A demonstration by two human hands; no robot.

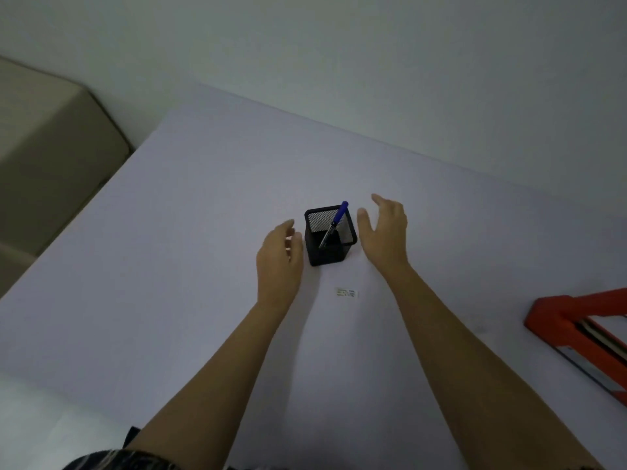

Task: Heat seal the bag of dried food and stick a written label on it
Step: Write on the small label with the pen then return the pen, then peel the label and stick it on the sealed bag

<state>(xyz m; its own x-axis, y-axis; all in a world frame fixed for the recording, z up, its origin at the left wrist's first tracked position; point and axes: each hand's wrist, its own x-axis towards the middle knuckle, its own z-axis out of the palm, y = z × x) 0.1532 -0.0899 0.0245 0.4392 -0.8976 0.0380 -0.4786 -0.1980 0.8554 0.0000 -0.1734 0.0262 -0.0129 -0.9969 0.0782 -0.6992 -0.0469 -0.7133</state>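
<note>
A black mesh pen holder [329,238] stands in the middle of the pale table [169,266]. A blue marker [336,222] leans inside it, cap end sticking out at the top. A small white label [346,293] lies flat on the table just in front of the holder. My left hand [280,256] hovers at the holder's left side, fingers apart, holding nothing. My right hand [385,228] hovers at its right side, also open and apart from it. No bag of dried food is in view.
An orange heat sealer [576,330] sits at the table's right edge, partly cut off by the frame. A beige cushioned seat [51,147] stands beyond the table's left side. A plain wall lies behind the far edge.
</note>
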